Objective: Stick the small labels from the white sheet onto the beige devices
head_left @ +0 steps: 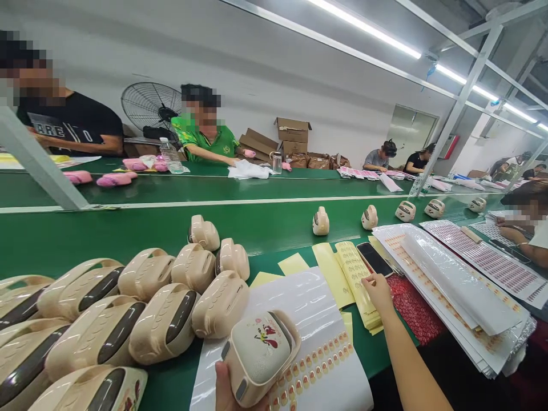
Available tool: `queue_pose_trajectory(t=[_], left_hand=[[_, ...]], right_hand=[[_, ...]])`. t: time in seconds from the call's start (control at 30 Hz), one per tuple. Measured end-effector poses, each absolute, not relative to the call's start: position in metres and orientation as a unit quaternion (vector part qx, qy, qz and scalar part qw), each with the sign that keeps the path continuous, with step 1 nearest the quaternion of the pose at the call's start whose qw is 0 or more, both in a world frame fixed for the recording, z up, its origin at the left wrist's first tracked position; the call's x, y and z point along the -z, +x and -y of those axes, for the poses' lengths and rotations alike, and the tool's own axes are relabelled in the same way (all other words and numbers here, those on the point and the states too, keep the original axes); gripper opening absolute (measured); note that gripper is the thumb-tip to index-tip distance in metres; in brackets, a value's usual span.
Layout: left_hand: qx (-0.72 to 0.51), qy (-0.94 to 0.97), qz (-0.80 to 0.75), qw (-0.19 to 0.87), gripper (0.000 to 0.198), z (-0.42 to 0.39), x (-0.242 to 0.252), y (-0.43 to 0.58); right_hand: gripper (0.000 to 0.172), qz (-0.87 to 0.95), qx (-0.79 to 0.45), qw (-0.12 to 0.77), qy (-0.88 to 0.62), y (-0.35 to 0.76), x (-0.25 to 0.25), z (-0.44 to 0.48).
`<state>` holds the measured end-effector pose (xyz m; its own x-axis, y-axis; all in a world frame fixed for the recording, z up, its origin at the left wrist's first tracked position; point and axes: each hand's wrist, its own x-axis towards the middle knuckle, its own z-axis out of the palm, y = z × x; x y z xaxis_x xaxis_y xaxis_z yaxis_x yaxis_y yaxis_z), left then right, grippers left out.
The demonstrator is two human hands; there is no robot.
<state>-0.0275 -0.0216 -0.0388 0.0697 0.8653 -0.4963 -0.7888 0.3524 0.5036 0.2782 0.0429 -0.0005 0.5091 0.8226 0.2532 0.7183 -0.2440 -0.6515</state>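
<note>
My left hand (231, 388) at the bottom of the view is shut around a small beige speaker (259, 354), which has a grey fabric face printed with a red and black figure. The hand hides part of its lower end. Under it lies a glossy sheet of small orange stickers (317, 365). My right hand (379, 294) reaches over the green belt, its fingertips on a stack of yellow sticker sheets (353, 279), just below a black phone (374, 258). Whether those fingers grip the stack is hard to see.
Several beige speakers (145, 274) crowd the near left, and others stand spaced along the green conveyor table (214, 228). Stacks of printed sticker sheets (454, 285) lie at right beside a red patterned bag (413, 308). Co-workers sit along the belt; cardboard boxes (293, 137) stand behind.
</note>
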Motion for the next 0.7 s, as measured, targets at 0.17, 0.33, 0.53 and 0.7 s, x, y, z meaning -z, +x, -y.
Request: queue_pose_trajectory(t=[0.17, 0.33, 0.53, 0.7], left_hand=[[-0.580, 0.054, -0.358, 0.730, 0.056, 0.018, 0.035, -0.023], [-0.597, 0.032, -0.330, 0.731, 0.056, 0.019, 0.030, -0.025], [-0.592, 0.059, -0.370, 0.713, 0.060, 0.023, 0.003, -0.017], [-0.592, 0.109, -0.427, 0.674, 0.063, 0.020, -0.015, -0.009]], right_hand=[[0.015, 0.486, -0.083, 0.387, -0.779, 0.276, 0.001, -0.050], [0.015, 0.463, -0.133, 0.419, -0.770, 0.276, -0.004, -0.051], [0.019, 0.441, -0.238, 0.477, -0.722, 0.276, -0.018, -0.049], [0.032, 0.447, -0.325, 0.530, -0.643, 0.244, -0.036, -0.037]])
